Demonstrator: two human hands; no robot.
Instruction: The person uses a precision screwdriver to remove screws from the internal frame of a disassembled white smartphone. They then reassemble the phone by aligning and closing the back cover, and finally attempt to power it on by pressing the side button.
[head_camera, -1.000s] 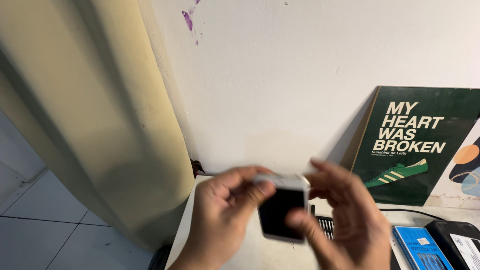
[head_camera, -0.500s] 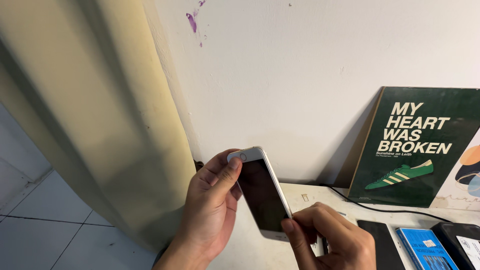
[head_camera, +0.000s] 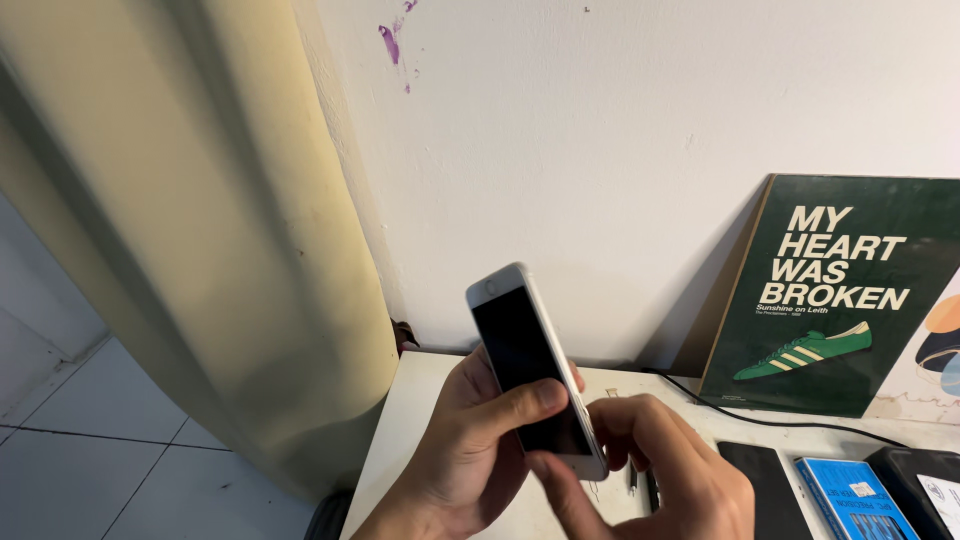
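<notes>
- While gripped by both hands, phone (head_camera: 533, 380) raised upright above the white table (head_camera: 420, 400), dark screen facing right.
- Left hand (head_camera: 470, 450) closed around the phone, thumb across the screen.
- Right hand (head_camera: 650, 470) curled at the phone's lower end, fingers pinching it.
- Green poster (head_camera: 830, 290) leaning on the wall, well right.
- Blue box (head_camera: 855, 495) and dark flat items on the table, bottom right.
- Cream curtain (head_camera: 200, 230) hanging at left.

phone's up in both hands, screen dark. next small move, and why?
Probably steady it, then work the bottom edge. The left hand grips the white phone with its thumb across the dark screen; the right hand pinches the lower end. The phone stands tilted above the white table, so a slip would drop it.
</notes>
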